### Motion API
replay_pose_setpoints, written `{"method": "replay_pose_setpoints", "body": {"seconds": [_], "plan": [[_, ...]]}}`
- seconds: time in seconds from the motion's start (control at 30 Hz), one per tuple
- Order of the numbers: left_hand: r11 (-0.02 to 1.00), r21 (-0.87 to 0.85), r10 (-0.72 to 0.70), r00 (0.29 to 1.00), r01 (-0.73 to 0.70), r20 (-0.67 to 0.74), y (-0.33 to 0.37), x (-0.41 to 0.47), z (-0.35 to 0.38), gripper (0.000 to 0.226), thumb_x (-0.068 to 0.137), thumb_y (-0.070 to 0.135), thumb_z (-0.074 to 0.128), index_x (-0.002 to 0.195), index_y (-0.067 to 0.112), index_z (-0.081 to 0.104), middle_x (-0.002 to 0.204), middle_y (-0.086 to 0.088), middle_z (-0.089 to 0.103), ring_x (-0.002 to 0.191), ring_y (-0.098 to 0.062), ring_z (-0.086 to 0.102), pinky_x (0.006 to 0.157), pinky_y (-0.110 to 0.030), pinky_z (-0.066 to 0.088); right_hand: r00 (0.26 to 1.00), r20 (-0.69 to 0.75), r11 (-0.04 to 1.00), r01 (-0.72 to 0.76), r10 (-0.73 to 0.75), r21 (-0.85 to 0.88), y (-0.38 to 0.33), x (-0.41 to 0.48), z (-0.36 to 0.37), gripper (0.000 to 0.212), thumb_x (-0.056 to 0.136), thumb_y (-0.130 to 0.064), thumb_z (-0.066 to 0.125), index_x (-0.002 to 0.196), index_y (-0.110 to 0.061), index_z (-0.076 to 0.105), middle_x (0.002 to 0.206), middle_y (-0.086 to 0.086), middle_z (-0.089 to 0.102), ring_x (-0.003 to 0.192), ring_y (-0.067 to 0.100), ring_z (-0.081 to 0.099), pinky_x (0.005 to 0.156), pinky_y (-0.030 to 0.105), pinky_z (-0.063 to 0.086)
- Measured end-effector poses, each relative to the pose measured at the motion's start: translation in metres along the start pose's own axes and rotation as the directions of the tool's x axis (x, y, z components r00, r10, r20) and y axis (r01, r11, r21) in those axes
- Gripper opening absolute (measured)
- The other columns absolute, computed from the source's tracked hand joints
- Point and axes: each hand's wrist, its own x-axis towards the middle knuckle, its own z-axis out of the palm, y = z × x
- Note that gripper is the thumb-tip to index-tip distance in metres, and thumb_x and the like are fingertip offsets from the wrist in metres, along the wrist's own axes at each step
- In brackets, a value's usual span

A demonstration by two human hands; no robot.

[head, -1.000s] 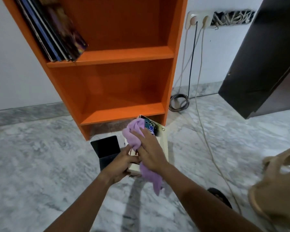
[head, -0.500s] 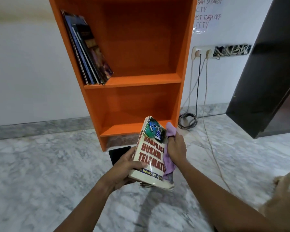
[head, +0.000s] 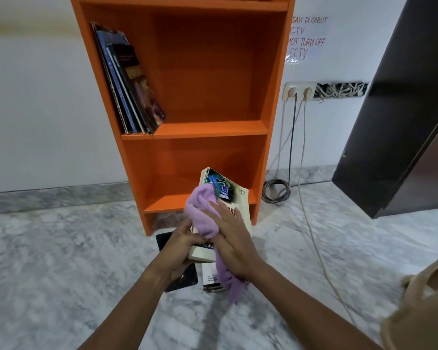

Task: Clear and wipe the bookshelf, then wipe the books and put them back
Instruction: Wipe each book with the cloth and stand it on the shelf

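Observation:
An orange bookshelf [head: 195, 130] stands against the white wall. Several dark books [head: 130, 87] lean at the left of its middle shelf; the bottom shelf is bare. In front of it my left hand [head: 181, 245] grips the lower edge of a thick cream paperback [head: 239, 200], held tilted above the floor. My right hand [head: 232, 239] presses a purple cloth [head: 204, 213] flat against the book's cover, its tail hanging down below my wrist. The cloth and hand hide most of the title.
On the marble floor under my hands lie a black book [head: 182, 279] and another light book [head: 209, 276]. Cables [head: 292, 137] run from a wall socket [head: 299, 91] to a coil [head: 274, 190] right of the shelf. A dark cabinet [head: 400, 109] stands at right.
My right hand brought the cloth from the book's right edge onto its front cover. The view has tilted up, showing more of the shelf.

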Motion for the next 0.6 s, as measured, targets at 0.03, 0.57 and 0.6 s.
{"method": "replay_pose_setpoints", "body": {"seconds": [0.03, 0.57, 0.6], "plan": [[1.000, -0.008, -0.009, 1.000, 0.009, -0.006, 0.001, 0.001, -0.002, 0.053, 0.085, -0.011, 0.061, 0.128, 0.020, 0.064, 0.111, -0.015, 0.074, 0.089, -0.031, 0.073, 0.068, -0.040, 0.058, 0.999, -0.011, 0.999, -0.052, 0.052, 0.017, 0.006, -0.003, 0.000, 0.052, 0.105, -0.036, 0.035, 0.156, -0.042, 0.031, 0.163, -0.018, 0.030, 0.152, 0.003, 0.019, 0.125, 0.052, 0.007], [0.992, -0.103, -0.068, 0.997, 0.072, 0.042, 0.016, 0.006, -0.003, 0.040, 0.092, 0.004, 0.062, 0.129, 0.019, 0.060, 0.115, -0.014, 0.075, 0.095, -0.032, 0.075, 0.069, -0.043, 0.064, 0.764, 0.115, 0.127, -0.250, 0.634, 0.960, 0.019, 0.022, -0.055, 0.028, 0.107, -0.018, 0.044, 0.107, 0.002, 0.064, 0.083, 0.015, 0.078, 0.070, 0.022, 0.076, 0.062, 0.029, 0.061], [0.993, -0.087, -0.080, 0.996, 0.082, 0.027, 0.016, 0.008, -0.004, 0.038, 0.094, 0.005, 0.062, 0.129, 0.020, 0.060, 0.115, -0.013, 0.075, 0.097, -0.031, 0.075, 0.070, -0.042, 0.064, 0.777, 0.127, 0.167, -0.286, 0.616, 0.944, 0.021, 0.026, -0.052, 0.027, 0.099, -0.015, 0.059, 0.118, 0.005, 0.064, 0.098, 0.020, 0.077, 0.084, 0.028, 0.077, 0.076, 0.038, 0.063]]}}
